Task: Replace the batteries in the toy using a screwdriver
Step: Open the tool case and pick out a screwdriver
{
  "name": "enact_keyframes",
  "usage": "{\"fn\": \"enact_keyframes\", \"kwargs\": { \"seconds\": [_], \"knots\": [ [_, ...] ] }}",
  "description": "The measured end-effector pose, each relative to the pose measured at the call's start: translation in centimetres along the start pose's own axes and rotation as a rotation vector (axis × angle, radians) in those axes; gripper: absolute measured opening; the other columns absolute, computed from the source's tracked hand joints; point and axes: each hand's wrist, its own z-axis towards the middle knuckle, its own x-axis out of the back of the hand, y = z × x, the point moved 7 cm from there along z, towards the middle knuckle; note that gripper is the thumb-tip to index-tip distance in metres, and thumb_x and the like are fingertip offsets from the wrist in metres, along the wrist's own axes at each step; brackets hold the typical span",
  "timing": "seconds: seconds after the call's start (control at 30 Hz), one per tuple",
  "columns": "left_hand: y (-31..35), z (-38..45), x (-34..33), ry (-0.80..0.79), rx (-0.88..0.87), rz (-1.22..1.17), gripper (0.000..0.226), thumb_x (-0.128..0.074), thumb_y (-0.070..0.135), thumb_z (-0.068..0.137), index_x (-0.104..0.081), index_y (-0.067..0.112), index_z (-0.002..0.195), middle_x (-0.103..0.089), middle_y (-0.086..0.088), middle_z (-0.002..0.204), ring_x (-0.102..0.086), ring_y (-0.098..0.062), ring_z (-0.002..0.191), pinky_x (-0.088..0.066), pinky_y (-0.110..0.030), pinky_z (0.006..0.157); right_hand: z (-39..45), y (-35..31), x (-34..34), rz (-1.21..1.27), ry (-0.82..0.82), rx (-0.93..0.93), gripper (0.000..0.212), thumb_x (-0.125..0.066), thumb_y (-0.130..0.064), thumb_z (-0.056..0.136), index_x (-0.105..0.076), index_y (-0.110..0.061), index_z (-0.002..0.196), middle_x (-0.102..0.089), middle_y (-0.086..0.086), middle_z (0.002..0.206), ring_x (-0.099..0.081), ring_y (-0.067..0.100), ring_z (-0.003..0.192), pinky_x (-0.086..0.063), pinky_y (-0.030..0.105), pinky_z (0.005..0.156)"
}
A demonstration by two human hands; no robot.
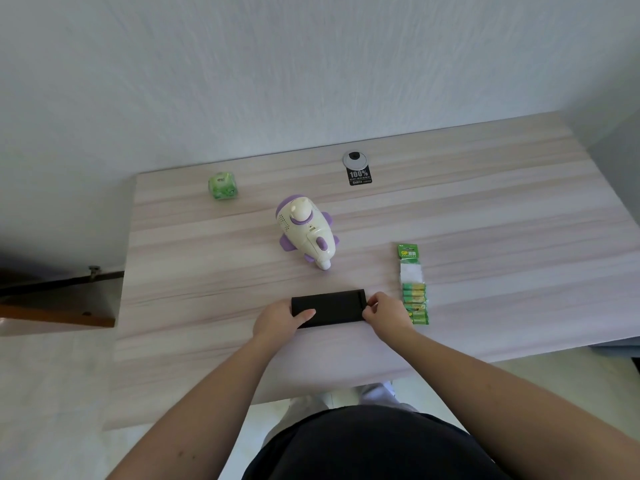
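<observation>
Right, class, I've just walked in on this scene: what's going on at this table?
A person is working at a wooden table, both hands on a flat black case near the front edge. The left hand holds its left end, while the right hand pinches its right end, perhaps to open it. The white and purple toy sits untouched behind the case, and a strip pack of green batteries lies to the right. No screwdriver is in view yet.

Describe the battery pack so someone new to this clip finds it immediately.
On the pale wooden table, look right of the black case that both hands hold. The battery pack lies there, a narrow green strip, the only green-and-yellow item beside the right hand.
</observation>
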Motion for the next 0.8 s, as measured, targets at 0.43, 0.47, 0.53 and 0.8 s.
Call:
{"fn": "enact_keyframes", "kwargs": {
  "seconds": [0.43, 0.47, 0.53, 0.8],
  "knots": [
    [-1.7, -1.3, 1.6, 0.081, 0.094, -0.046, 0.041, -0.061, 0.055, 0.086, -0.048, 0.017, 0.078, -0.055, 0.002, 0.073, -0.052, -0.016, 0.066, -0.041, -0.032, 0.059, 0.1, 0.2, 0.1, 0.008, 0.003, 0.010, 0.016, -0.051, -0.021, 0.090, -0.059, -0.014, 0.102, -0.066, 0.006, 0.085, -0.062, 0.021, 0.073, -0.051, 0.030, 0.060],
    [-1.4, -1.5, 1.8, 0.122, 0.084, -0.056, 0.040, -0.064, 0.053, 0.085, -0.048, 0.016, 0.085, -0.055, 0.001, 0.080, -0.053, -0.018, 0.071, -0.043, -0.033, 0.062, 0.1, 0.2, 0.0, -0.001, -0.005, 0.019, 0.017, -0.050, -0.021, 0.090, -0.059, -0.014, 0.103, -0.065, 0.005, 0.085, -0.062, 0.020, 0.073, -0.051, 0.029, 0.060],
    [-0.4, -2.1, 2.5, 0.254, 0.024, 0.058, 0.047, -0.068, 0.052, 0.081, -0.047, 0.014, 0.100, -0.054, -0.004, 0.096, -0.054, -0.023, 0.086, -0.047, -0.036, 0.072, 0.2, 0.4, 0.1, -0.010, -0.013, 0.032, 0.018, -0.050, -0.021, 0.091, -0.059, -0.013, 0.105, -0.064, 0.004, 0.083, -0.060, 0.018, 0.071, -0.048, 0.026, 0.055],
    [6.2, -2.8, -3.1, 0.150, -0.462, 0.403, 0.080, -0.059, 0.053, 0.084, -0.027, 0.017, 0.148, -0.030, -0.004, 0.152, -0.025, -0.023, 0.143, -0.020, -0.038, 0.114, 0.6, 0.1, -0.1, -0.069, 0.000, 0.036, 0.023, -0.054, -0.036, 0.094, -0.052, -0.015, 0.105, -0.067, 0.005, 0.092, -0.063, 0.021, 0.078, -0.053, 0.032, 0.065]
  ]
}}
